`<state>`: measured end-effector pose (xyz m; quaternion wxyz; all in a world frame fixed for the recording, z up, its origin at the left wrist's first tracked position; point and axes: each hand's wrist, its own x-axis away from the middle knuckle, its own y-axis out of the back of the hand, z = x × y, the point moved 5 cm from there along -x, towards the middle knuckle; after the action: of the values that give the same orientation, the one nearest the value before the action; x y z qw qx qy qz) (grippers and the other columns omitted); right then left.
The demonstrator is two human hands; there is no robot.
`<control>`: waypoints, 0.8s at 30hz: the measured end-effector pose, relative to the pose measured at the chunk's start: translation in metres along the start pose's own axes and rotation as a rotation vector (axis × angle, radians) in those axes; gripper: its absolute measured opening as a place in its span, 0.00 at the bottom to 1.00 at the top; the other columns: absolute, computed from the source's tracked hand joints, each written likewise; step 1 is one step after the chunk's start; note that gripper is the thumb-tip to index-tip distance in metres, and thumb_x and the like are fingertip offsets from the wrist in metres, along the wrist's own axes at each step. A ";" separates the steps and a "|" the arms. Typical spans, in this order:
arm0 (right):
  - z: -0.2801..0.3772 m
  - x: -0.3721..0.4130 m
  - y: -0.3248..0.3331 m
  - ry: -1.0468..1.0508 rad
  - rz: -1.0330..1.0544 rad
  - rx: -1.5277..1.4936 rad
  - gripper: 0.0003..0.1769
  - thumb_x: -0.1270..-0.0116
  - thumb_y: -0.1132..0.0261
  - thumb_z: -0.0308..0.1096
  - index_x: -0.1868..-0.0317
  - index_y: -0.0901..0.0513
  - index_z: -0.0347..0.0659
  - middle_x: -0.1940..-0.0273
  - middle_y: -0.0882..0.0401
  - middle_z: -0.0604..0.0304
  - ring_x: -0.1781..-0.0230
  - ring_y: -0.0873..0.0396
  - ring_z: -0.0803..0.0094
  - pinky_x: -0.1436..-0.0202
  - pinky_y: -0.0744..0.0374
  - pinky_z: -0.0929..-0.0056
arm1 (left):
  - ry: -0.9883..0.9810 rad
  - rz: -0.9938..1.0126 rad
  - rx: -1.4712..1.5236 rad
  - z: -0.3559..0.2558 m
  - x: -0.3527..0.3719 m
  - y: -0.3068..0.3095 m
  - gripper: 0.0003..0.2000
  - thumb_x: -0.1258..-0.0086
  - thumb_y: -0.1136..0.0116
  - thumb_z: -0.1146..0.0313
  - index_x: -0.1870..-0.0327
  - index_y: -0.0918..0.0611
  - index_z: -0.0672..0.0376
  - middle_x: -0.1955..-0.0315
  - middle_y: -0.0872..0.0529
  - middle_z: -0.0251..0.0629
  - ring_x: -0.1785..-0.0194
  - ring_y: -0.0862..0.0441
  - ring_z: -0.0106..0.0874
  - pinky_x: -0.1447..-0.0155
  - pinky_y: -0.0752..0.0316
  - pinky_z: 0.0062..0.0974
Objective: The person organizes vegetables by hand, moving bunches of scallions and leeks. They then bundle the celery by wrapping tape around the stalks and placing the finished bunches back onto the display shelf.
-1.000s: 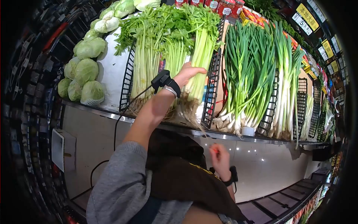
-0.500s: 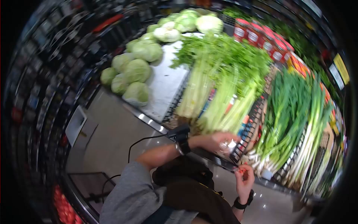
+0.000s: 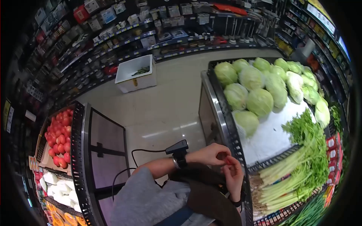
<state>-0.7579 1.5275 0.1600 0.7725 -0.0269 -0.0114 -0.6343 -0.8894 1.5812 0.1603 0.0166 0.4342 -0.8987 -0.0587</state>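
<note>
My left hand (image 3: 213, 154), with a black device strapped at the wrist, is closed with curled fingers just beside the vegetable stand's edge. Whatever it may hold is hidden. My right hand (image 3: 233, 175), wearing a dark wristband, is raised against it, thumb and fingers pinched together. A small red piece (image 3: 227, 161) shows at its fingertips, too small to name. Both hands meet in front of my body. Cabbages (image 3: 260, 102) and celery (image 3: 290, 173) lie on the stand to their right.
Across the aisle on the left, a stand holds tomatoes (image 3: 60, 137) and white vegetables (image 3: 62, 190). A white foam box (image 3: 136, 81) with some green vegetables sits on the floor. Stocked shelves (image 3: 177, 39) line the back. Green onions (image 3: 309, 213) lie at lower right.
My view has swung left, bringing the aisle, foam box and tomatoes into sight. My hands, apart over the stand's edge before, have come together. Clear plastic seen at my left hand no longer shows.
</note>
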 end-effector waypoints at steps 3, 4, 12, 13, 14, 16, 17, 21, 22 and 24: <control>-0.005 -0.037 -0.043 -0.119 0.110 -0.075 0.21 0.37 0.46 0.19 0.43 0.34 0.32 0.55 0.26 0.55 0.59 0.22 0.72 0.59 0.22 0.78 | 0.003 0.056 -0.138 0.015 0.001 0.057 0.09 0.41 0.40 0.71 0.62 0.24 0.63 0.68 0.22 0.33 0.66 0.22 0.23 0.62 0.25 0.20; -0.004 -0.047 -0.048 -0.129 0.120 -0.074 0.21 0.37 0.46 0.19 0.43 0.34 0.32 0.55 0.26 0.55 0.59 0.22 0.72 0.59 0.22 0.78 | 0.011 0.047 -0.131 0.017 0.003 0.069 0.09 0.41 0.40 0.71 0.62 0.24 0.63 0.68 0.22 0.33 0.66 0.22 0.23 0.62 0.25 0.20; -0.010 -0.089 -0.060 -0.323 0.107 -0.575 0.18 0.33 0.44 0.31 0.45 0.31 0.33 0.49 0.25 0.50 0.62 0.20 0.68 0.60 0.21 0.78 | -0.183 0.068 0.113 0.013 0.000 0.131 0.03 0.39 0.44 0.76 0.66 0.24 0.64 0.66 0.24 0.36 0.65 0.25 0.24 0.62 0.28 0.20; -0.008 -0.091 -0.058 -0.356 0.143 -0.604 0.18 0.33 0.44 0.31 0.45 0.30 0.32 0.49 0.25 0.49 0.63 0.20 0.69 0.61 0.21 0.78 | -0.186 0.077 0.176 0.011 -0.001 0.134 0.02 0.38 0.45 0.77 0.67 0.24 0.64 0.63 0.24 0.37 0.63 0.24 0.26 0.60 0.27 0.20; -0.005 -0.093 -0.048 -0.310 0.065 -0.608 0.18 0.33 0.44 0.31 0.45 0.30 0.32 0.49 0.25 0.49 0.63 0.20 0.69 0.61 0.21 0.78 | -0.185 0.086 0.235 0.006 0.000 0.137 0.02 0.37 0.45 0.78 0.67 0.24 0.65 0.59 0.24 0.39 0.61 0.23 0.27 0.58 0.26 0.21; 0.004 -0.093 -0.029 -0.201 -0.031 -0.621 0.16 0.33 0.44 0.32 0.48 0.28 0.32 0.49 0.25 0.49 0.64 0.19 0.70 0.61 0.21 0.78 | -0.047 0.004 0.553 0.003 0.004 0.151 0.02 0.37 0.46 0.80 0.65 0.24 0.65 0.59 0.21 0.43 0.59 0.21 0.31 0.55 0.24 0.24; 0.006 -0.090 -0.018 -0.177 -0.116 -0.634 0.15 0.33 0.43 0.32 0.49 0.27 0.33 0.53 0.23 0.51 0.65 0.20 0.73 0.62 0.22 0.80 | -0.118 -0.056 0.532 -0.004 0.004 0.166 0.03 0.37 0.46 0.80 0.64 0.24 0.64 0.62 0.20 0.45 0.60 0.20 0.32 0.56 0.23 0.25; 0.016 -0.073 0.019 -0.122 -0.351 -0.385 0.11 0.34 0.43 0.31 0.54 0.25 0.35 0.61 0.22 0.57 0.68 0.24 0.78 0.65 0.26 0.81 | -0.542 -0.453 0.383 -0.055 -0.014 0.237 0.06 0.38 0.48 0.84 0.64 0.27 0.62 0.70 0.18 0.46 0.67 0.19 0.33 0.65 0.21 0.28; 0.019 -0.065 0.027 -0.119 -0.378 -0.378 0.11 0.34 0.43 0.31 0.54 0.25 0.35 0.61 0.22 0.57 0.68 0.24 0.78 0.65 0.26 0.81 | -0.662 -0.588 0.257 -0.072 -0.020 0.251 0.04 0.37 0.47 0.80 0.63 0.27 0.61 0.71 0.19 0.45 0.70 0.21 0.31 0.67 0.23 0.25; 0.022 -0.054 0.042 -0.108 -0.433 -0.264 0.11 0.35 0.44 0.28 0.54 0.24 0.35 0.62 0.21 0.58 0.68 0.25 0.80 0.64 0.26 0.82 | -0.860 -0.790 0.036 -0.114 -0.031 0.266 0.04 0.36 0.48 0.78 0.62 0.27 0.62 0.73 0.21 0.44 0.74 0.26 0.27 0.72 0.28 0.22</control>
<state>-0.7267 1.5901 0.1784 0.6067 -0.1582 0.0249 -0.7787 -1.0685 1.7589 0.3056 -0.3804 0.6740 -0.5953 -0.2161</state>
